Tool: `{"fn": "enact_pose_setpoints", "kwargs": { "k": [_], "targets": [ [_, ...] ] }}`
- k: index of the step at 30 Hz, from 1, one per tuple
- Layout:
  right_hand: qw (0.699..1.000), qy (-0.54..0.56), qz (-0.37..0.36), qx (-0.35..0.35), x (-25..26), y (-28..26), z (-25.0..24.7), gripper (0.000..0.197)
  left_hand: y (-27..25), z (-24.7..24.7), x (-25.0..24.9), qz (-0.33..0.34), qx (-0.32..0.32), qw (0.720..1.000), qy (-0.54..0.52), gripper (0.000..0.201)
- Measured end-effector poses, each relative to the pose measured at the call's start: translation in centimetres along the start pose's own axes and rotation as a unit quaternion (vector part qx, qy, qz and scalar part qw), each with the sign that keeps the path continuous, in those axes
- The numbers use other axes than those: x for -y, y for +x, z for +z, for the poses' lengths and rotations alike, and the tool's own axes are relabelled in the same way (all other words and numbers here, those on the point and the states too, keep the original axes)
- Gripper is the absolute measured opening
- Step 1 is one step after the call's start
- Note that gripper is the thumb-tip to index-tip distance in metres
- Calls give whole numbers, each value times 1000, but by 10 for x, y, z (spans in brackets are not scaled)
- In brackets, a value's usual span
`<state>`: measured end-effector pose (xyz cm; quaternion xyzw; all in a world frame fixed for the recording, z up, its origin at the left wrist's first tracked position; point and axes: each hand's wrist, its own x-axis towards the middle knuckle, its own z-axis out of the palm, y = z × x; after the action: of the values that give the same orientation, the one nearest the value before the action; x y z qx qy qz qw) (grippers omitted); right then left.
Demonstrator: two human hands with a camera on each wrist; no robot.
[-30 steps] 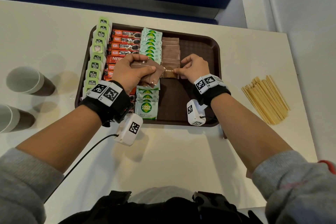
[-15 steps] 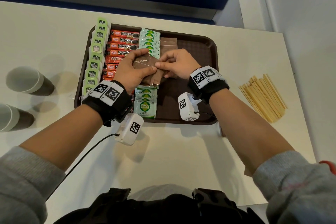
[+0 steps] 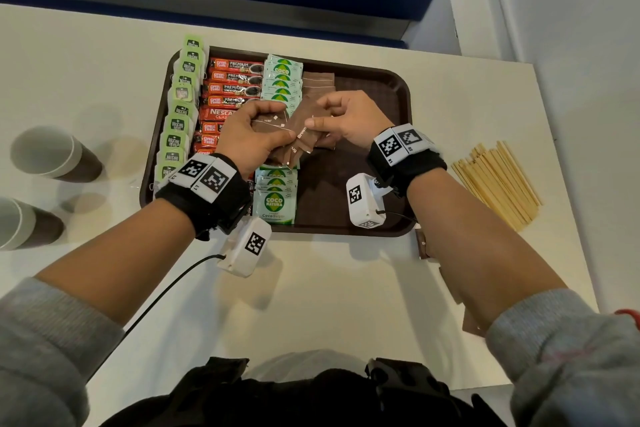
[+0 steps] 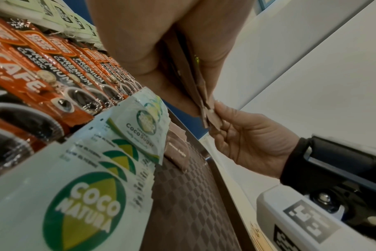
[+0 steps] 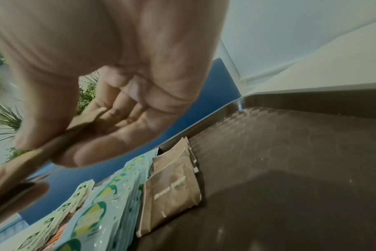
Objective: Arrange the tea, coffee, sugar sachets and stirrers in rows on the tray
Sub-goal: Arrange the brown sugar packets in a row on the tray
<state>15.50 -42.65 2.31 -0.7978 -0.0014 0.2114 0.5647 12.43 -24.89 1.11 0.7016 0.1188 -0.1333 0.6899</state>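
A dark brown tray (image 3: 388, 87) holds a column of green tea bags (image 3: 180, 111), red coffee sticks (image 3: 232, 80), pale green Coco sugar sachets (image 3: 280, 78) and brown sugar sachets (image 3: 317, 81). My left hand (image 3: 256, 135) grips a small stack of brown sugar sachets (image 3: 298, 142) above the tray's middle. My right hand (image 3: 343, 121) pinches the right edge of one sachet in that stack, seen also in the left wrist view (image 4: 210, 117). The placed brown sachets (image 5: 172, 185) lie below the right hand. Wooden stirrers (image 3: 498, 180) lie in a pile on the table, right of the tray.
Two paper cups (image 3: 45, 156) stand on the white table (image 3: 311, 288) left of the tray. A small brown packet (image 3: 422, 244) lies by the tray's near right corner. The tray's right part (image 3: 346, 204) is bare. A blue panel runs behind the table.
My right hand left the placed brown row and came left to the stack in my left hand, where it now pinches one sachet. The left hand stayed put.
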Motion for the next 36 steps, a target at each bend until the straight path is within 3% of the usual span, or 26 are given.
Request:
{"fn": "enact_pose_setpoints", "kwargs": {
  "k": [3, 6, 9, 11, 18, 26, 36],
  "targets": [
    [1000, -27, -6, -14, -2, -1, -3, 11, 2, -1, 0, 6, -12, 1000, 0, 38],
    [996, -40, 5, -79, -13, -1, -8, 18, 3, -4, 1, 11, -30, 999, 6, 37],
    [988, -79, 44, -129, -27, 2, -12, 23, 4, -7, 3, 8, -37, 999, 8, 36],
    [985, -47, 82, -147, -35, 2, -12, 25, 3, -8, 4, 9, -38, 999, 8, 37],
    [981, 5, 145, -125, -45, -1, 0, 20, 3, -8, 3, 15, -39, 999, 8, 37],
    [965, -115, 157, -175, -50, 6, 11, 26, 2, -7, 5, 7, -41, 999, 11, 37],
    [965, -47, 165, -200, -48, 4, 13, 34, 2, -8, 6, 6, -38, 999, 15, 38]
  ]
}}
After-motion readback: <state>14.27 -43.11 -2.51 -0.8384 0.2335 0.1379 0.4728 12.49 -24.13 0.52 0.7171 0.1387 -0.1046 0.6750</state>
